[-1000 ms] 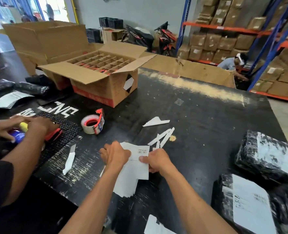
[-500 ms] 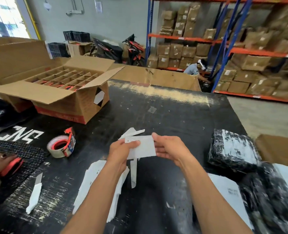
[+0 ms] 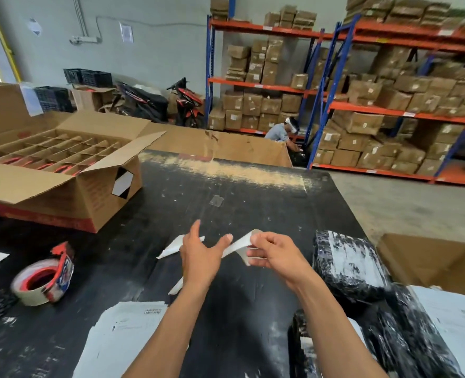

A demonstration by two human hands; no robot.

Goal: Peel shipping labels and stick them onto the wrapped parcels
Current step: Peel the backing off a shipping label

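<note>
The right hand [image 3: 276, 253] pinches a white paper shipping label [image 3: 239, 244], which stretches toward nine o'clock to the left hand [image 3: 201, 256]. That hand's fingers are spread, its thumb seemingly touching the label. A black film-wrapped parcel [image 3: 348, 266] lies at three o'clock of the right hand.

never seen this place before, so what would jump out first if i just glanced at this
The two hands at the centre: the right hand pinches a curling white label above the black table, while the left hand is spread open beside it. Black wrapped parcels bearing white labels sit to the right, and a red tape roll lies at the left. An open carton with dividers fills the far left.
</note>
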